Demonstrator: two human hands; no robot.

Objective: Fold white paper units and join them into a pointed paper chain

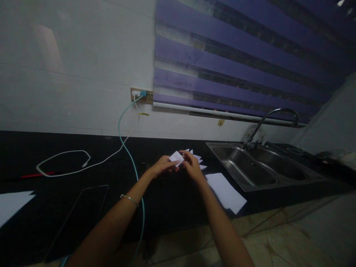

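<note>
Paper: a small white folded piece (177,157) sits just below the centre of the frame, raised between both hands, with a flat face and corner turned up, probably so the creases can be watched.
Left hand: this one (163,165) pinches the piece from its left side, thumb over the lower part and fingers behind, seemingly to steady it.
Right hand: curled at the piece's right edge, this one (193,165) has fingers near the upper corner, likely for the finer work; whether they pinch or only touch, I cannot tell.
Pointed pieces: white folded shapes (201,167) lie just beyond the right hand, right of centre, presumably kept out of the working space yet near.
Loose sheets: white paper (226,191) rests right of the right forearm, apparently within easy reach and clear of the sink (241,165).
Worktop: its dark surface (167,204) gives the white paper strong contrast.
Cables: a teal one (130,154) and a white one (109,158) run from the wall outlet (150,97), upper middle, left of the paper.
</note>
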